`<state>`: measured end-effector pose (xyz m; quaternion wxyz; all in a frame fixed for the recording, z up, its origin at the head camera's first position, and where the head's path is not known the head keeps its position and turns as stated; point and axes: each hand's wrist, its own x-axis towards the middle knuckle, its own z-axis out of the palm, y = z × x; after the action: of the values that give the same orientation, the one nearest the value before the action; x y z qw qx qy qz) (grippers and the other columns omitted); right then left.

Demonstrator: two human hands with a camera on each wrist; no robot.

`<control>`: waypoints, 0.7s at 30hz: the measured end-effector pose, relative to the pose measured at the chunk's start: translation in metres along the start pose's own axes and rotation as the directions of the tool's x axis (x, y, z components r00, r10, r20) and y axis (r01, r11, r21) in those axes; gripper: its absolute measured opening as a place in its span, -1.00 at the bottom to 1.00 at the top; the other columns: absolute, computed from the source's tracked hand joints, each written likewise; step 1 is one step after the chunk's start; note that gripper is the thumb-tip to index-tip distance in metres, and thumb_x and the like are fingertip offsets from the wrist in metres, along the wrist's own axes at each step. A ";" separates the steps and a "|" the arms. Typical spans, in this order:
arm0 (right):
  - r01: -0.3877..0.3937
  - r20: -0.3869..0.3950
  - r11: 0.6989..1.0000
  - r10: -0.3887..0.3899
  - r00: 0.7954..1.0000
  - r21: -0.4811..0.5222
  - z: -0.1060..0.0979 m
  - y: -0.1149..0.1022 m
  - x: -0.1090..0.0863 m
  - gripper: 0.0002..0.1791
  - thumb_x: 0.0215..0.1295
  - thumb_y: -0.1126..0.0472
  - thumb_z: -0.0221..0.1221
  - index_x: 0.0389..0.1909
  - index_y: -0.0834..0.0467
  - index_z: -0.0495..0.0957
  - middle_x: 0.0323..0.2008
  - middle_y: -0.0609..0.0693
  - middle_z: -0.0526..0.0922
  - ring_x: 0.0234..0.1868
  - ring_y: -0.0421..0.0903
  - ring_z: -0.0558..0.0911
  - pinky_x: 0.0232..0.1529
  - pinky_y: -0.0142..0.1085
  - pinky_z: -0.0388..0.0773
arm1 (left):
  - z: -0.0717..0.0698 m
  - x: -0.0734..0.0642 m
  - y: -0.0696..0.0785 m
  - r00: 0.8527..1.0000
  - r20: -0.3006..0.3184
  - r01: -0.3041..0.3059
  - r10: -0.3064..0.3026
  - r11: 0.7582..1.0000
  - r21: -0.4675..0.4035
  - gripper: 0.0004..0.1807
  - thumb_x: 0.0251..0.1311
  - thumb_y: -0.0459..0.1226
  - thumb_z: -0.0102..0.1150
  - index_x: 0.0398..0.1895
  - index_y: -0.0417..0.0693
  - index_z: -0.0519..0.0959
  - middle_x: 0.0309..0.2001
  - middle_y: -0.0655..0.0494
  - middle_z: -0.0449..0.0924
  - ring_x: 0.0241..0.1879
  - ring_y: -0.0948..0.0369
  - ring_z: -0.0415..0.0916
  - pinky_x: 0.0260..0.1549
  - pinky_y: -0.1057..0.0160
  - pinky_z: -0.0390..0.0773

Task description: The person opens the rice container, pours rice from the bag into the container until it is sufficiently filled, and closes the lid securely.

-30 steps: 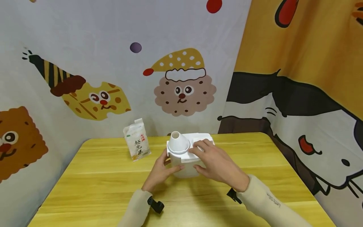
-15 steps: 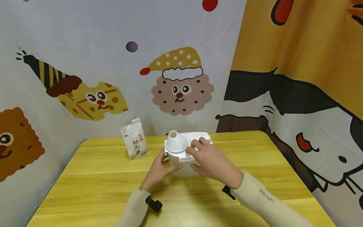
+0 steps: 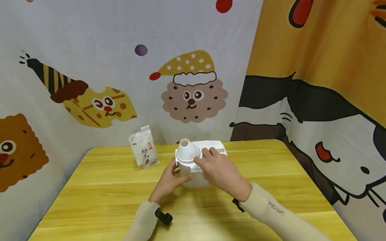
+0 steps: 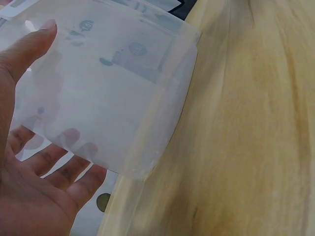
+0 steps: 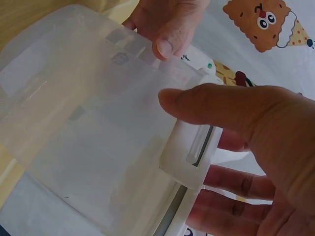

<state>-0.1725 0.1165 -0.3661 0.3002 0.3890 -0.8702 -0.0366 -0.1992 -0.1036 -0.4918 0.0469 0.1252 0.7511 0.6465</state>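
A translucent tub (image 3: 194,181) stands upright near the middle of the counter's far edge, straight ahead of the person, its long axis running left to right, roughly along that edge. A white lid (image 3: 208,144) sits on top, with a cone-shaped spout (image 3: 187,152) at its left end and a white clip (image 5: 184,152) on the side facing the person.

The right hand (image 3: 221,170) is the nearer to the lid, reaching over the near rim: its bent fingers are on top, just right of the spout, and its thumb is beside the clip, so it seems to pinch the rim. The left hand (image 3: 168,180) grasps the left end of the tub, below the spout, thumb on the near wall and fingers round the far side.

Left of the tub, well apart from the right hand, a paper-like bag (image 3: 143,152) stands slightly tilted, between the tub and the far left corner of the counter (image 3: 93,194).
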 end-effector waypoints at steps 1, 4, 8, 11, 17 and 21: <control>0.002 -0.009 1.000 -0.002 1.000 -0.004 0.001 -0.001 0.000 -0.60 -0.09 0.20 0.53 -0.19 0.04 0.62 -0.36 0.04 0.58 -0.41 -0.03 0.55 -0.59 -0.29 0.59 | 0.000 0.000 0.000 1.000 -0.002 0.001 -0.001 1.000 0.002 -0.03 0.07 -0.17 0.58 0.51 0.40 0.23 0.45 0.22 0.34 0.44 0.05 0.31 0.47 -0.10 0.38; 0.009 -0.028 1.000 -0.009 1.000 -0.020 0.001 -0.002 0.000 -0.61 -0.07 0.21 0.53 -0.18 0.04 0.63 -0.37 0.05 0.59 -0.43 -0.04 0.56 -0.62 -0.30 0.58 | 0.000 0.000 0.001 1.000 -0.006 0.007 -0.007 1.000 0.006 -0.02 0.07 -0.17 0.58 0.52 0.38 0.22 0.46 0.21 0.34 0.45 0.04 0.31 0.47 -0.11 0.38; 0.019 -0.036 0.999 -0.021 0.999 -0.044 0.001 -0.003 0.000 -0.65 -0.01 0.23 0.50 -0.18 0.05 0.63 -0.37 0.07 0.61 -0.45 -0.04 0.58 -0.66 -0.32 0.57 | 0.000 0.000 0.000 1.000 -0.005 0.011 -0.011 1.000 0.004 0.00 0.07 -0.15 0.58 0.54 0.37 0.20 0.47 0.19 0.33 0.46 0.02 0.30 0.47 -0.11 0.38; 0.034 -0.033 0.998 -0.036 0.999 -0.059 0.001 -0.004 0.001 -0.66 0.00 0.25 0.48 -0.18 0.05 0.62 -0.38 0.06 0.61 -0.48 -0.05 0.59 -0.69 -0.33 0.55 | 0.000 0.000 0.000 1.000 -0.002 0.010 -0.010 1.000 0.000 0.00 0.08 -0.15 0.58 0.54 0.36 0.19 0.48 0.18 0.32 0.47 0.01 0.29 0.46 -0.11 0.38; 0.085 -0.005 0.992 -0.086 0.996 -0.097 -0.001 -0.004 0.003 -0.64 -0.03 0.25 0.50 -0.22 0.07 0.58 -0.43 0.05 0.61 -0.53 -0.06 0.57 -0.72 -0.36 0.51 | -0.001 0.000 0.000 1.000 -0.001 0.011 -0.011 1.000 0.007 -0.01 0.07 -0.12 0.58 0.54 0.37 0.21 0.49 0.19 0.32 0.47 0.00 0.30 0.45 -0.11 0.40; 0.128 0.027 0.983 -0.125 0.992 -0.133 -0.002 -0.005 0.005 -0.72 0.06 0.25 0.45 -0.25 0.09 0.56 -0.44 0.05 0.62 -0.54 -0.08 0.53 -0.73 -0.40 0.47 | -0.001 -0.001 0.002 1.000 -0.004 0.005 -0.005 1.000 0.010 0.00 0.05 -0.10 0.59 0.54 0.38 0.21 0.49 0.20 0.32 0.46 0.00 0.32 0.43 -0.11 0.43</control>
<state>-0.1707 0.1093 -0.3637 0.3148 0.4221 -0.8420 -0.1176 -0.1985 -0.1044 -0.4902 0.0467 0.1223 0.7548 0.6427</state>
